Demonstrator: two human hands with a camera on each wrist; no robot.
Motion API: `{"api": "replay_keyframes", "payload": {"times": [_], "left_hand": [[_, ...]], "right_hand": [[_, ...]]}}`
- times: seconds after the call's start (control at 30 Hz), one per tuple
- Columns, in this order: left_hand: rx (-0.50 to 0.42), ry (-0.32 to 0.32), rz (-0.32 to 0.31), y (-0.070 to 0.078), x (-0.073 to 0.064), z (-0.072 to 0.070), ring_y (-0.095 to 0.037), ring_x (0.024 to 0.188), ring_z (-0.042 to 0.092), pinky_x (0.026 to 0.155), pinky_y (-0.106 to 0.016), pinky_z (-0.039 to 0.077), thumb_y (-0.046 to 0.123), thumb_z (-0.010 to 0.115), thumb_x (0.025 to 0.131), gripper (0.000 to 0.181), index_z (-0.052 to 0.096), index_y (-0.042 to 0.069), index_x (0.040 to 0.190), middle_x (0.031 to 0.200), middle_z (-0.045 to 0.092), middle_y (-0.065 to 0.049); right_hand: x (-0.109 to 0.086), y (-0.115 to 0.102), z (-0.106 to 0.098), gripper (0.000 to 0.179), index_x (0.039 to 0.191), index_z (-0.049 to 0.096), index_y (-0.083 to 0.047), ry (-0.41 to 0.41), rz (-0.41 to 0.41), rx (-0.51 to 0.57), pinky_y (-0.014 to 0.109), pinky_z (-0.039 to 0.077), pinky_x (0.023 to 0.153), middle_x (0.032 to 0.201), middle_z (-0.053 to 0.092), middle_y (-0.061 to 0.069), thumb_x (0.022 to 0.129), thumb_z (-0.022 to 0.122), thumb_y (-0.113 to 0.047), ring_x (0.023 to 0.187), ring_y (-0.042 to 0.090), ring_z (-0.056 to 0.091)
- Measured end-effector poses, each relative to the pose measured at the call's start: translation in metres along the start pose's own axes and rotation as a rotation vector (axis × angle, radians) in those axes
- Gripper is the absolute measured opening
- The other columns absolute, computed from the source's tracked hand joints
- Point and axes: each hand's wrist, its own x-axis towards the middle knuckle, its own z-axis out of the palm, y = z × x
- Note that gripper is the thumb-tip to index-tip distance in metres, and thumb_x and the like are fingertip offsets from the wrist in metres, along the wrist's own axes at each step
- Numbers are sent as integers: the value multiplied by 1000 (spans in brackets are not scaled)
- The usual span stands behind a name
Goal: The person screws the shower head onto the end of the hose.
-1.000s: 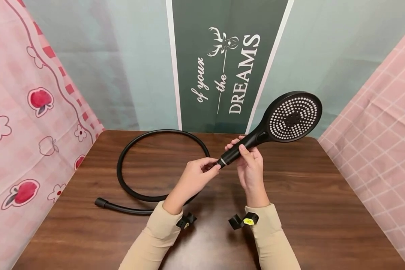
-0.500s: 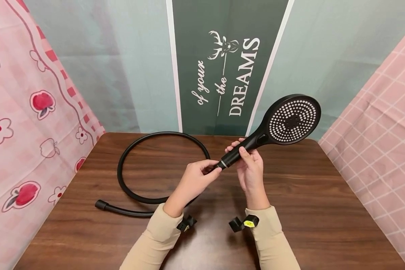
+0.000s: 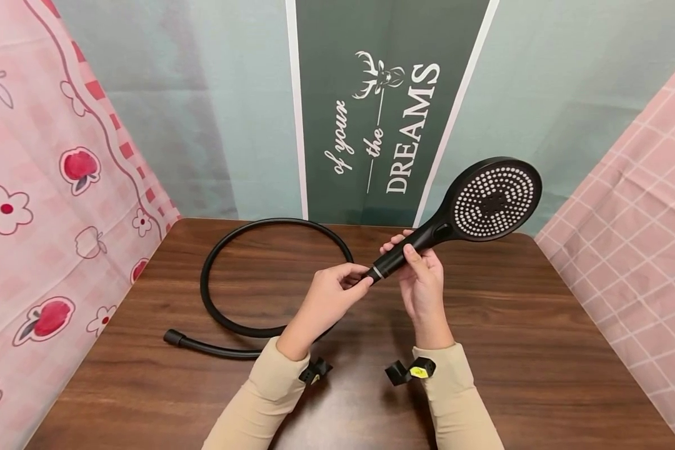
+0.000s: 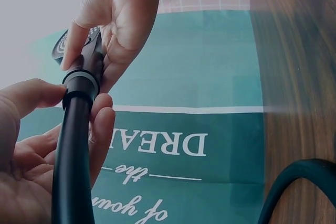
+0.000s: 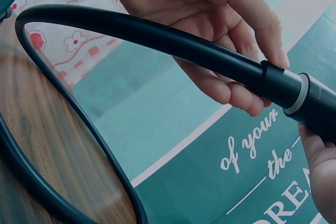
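Note:
A black shower head (image 3: 495, 199) with pale nozzles is held above the table, tilted up to the right. My right hand (image 3: 423, 287) grips its handle (image 3: 405, 253), thumb across the front. At the handle's lower end, my left hand (image 3: 330, 297) pinches the black end nut (image 5: 283, 85) of a shower hose (image 3: 205, 284) between thumb and fingers. The nut meets the handle at a pale ring (image 5: 301, 94); whether a gap remains, I cannot tell. From there the hose loops over the table, partly hidden by my left arm, to its free end (image 3: 173, 337) at the left.
The wooden table (image 3: 512, 350) has a grey-green printed curtain (image 3: 247, 125) behind it. Pink cloths hang on both sides, one with fruit and flowers (image 3: 50, 319), the other checked (image 3: 635, 237). A small black camera sits on each wrist.
Both hands keep nearly the same hold on the handle and the hose nut. In the head view the whole scene has shifted slightly to the right.

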Motion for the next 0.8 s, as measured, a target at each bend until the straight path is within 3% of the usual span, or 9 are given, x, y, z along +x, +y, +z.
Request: {"api": "replay_keyframes", "payload": {"times": [0.27, 0.53, 0.8], "left_hand": [[5, -27, -30, -3, 1, -1, -14, 85, 71, 75, -27, 56, 26, 65, 96, 29, 71, 10, 119, 101, 75, -7], [14, -17, -6, -1, 1, 0, -13, 85, 70, 75, -26, 56, 22, 67, 95, 24, 72, 9, 115, 97, 75, -7], [18, -25, -25, 0, 0, -1, -16, 86, 70, 75, -28, 56, 25, 66, 96, 29, 71, 9, 119, 101, 75, -8]], "right_hand": [[1, -1, 0, 24, 124, 47, 6, 5, 1, -7, 34, 57, 91, 102, 70, 11, 101, 50, 0, 93, 20, 74], [1, -1, -1, 23, 124, 47, 5, 1, 5, -11, 34, 56, 92, 102, 70, 11, 101, 50, 0, 93, 20, 73], [1, -1, 0, 26, 126, 45, 8, 2, 5, -10, 34, 56, 92, 102, 70, 11, 101, 50, 0, 93, 20, 73]]}}
